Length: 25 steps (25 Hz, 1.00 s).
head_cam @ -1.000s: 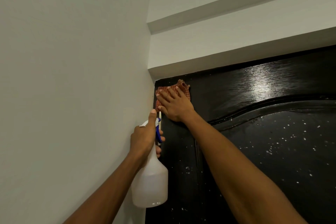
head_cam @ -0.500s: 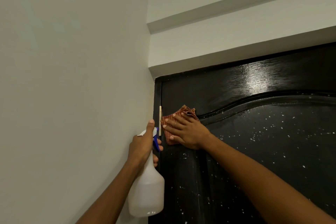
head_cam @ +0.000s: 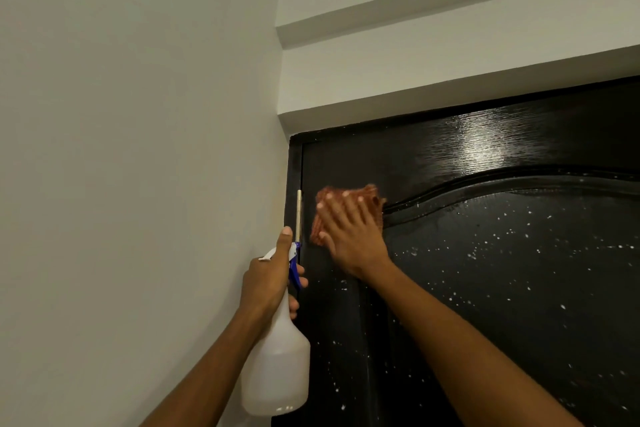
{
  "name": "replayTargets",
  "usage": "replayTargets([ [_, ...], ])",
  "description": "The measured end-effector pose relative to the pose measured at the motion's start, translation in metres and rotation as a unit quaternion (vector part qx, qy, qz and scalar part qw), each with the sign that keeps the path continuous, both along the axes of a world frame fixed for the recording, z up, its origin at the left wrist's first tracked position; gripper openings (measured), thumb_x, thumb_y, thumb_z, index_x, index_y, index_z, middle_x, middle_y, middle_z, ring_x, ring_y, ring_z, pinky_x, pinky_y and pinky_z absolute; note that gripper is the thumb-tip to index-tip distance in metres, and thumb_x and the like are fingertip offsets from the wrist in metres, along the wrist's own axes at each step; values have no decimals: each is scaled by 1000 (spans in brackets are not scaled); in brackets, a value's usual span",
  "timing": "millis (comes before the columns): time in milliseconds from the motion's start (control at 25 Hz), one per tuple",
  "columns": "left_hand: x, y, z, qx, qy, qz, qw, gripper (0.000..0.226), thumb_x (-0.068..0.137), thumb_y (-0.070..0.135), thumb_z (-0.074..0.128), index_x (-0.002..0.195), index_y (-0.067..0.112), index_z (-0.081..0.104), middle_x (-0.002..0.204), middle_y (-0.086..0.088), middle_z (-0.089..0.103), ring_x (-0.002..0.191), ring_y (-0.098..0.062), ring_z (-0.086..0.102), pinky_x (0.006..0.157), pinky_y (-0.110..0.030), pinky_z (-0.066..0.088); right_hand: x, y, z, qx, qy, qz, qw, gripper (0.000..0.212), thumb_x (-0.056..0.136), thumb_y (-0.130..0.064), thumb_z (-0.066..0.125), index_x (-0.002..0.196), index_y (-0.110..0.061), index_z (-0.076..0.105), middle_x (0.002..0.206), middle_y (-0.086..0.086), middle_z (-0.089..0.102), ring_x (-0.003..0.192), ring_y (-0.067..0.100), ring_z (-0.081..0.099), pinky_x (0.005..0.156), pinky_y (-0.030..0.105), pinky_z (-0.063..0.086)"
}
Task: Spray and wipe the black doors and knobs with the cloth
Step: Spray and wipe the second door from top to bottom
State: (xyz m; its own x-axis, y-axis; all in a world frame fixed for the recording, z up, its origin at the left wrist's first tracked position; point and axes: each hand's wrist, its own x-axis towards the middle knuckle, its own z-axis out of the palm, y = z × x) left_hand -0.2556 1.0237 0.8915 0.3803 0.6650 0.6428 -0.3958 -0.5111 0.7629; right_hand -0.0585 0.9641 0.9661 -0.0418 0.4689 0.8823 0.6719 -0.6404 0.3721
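Head view: left hand grips spray bottle w/ thumb up, just left of black door. Right hand, fingers straight, presses red cloth flat on door's upper-left corner, blurred. White droplets speckle door panel.

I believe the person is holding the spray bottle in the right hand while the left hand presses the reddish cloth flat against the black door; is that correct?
Not quite: the hands are swapped. In the head view the left hand grips the spray bottle, and the right hand presses the reddish cloth flat against the black door.
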Motion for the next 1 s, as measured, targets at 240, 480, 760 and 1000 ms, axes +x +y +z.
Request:
replayTargets([
  [240,-3,-10,-25,-20,19,27,999,75,92,71,38,92,2,69,79,-17,74,44,-22,59,42,-26,50,18,-57,-81,-353,-160,-4,922,58,109,-58,14,164,-41,1,172,-9,-3,158,27,-12,125,53,-10],
  [480,-10,-17,-28,-62,8,-14,998,70,96,64,41,97,-1,66,83,-18,70,35,-15,56,36,-21,48,17,-95,25,117,60,-60,990,68,108,-51,16,165,-21,-4,173,9,-11,159,34,-12,128,57,2],
  [760,6,-20,-44,-58,25,28,998,75,93,69,39,98,0,68,85,-18,73,40,-20,57,37,-23,48,-5,-40,-27,-111,-24,-25,993,67,110,-52,15,164,-22,-11,170,8,-19,155,31,-22,121,49,-21],
  [1000,17,-43,-36,-51,23,17,998,69,92,68,42,102,4,66,88,-19,73,41,-17,57,36,-21,45,17,-82,-38,-123,-28,-35,991,64,110,-53,13,165,-26,-4,169,-1,-16,155,22,-18,124,41,-8],
])
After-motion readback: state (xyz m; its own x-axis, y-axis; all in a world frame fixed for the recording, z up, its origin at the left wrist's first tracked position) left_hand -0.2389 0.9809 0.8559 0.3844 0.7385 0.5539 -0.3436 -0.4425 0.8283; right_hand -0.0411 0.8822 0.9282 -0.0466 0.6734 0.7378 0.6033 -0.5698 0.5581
